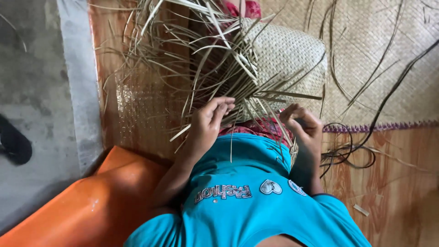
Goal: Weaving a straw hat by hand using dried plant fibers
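Left hand [208,121] pinches loose straw strips [215,59] at the woven mat [286,57] — grip closed on them. Right hand [304,126] curls around strips just right — closed too.

Home floor used as a weaving spot, woven mat [388,68], wood-pattern flooring [393,183], bare concrete edge [32,82]

Both forearms reach forward from the body, elbows bent and tucked near the torso. The left hand [208,121] is raised with its wrist nearly straight and its fingers [223,106] curled together, tips pinching. The right hand [304,130] sits slightly lower, wrist bent, its fingers folded inward in a loose fist.
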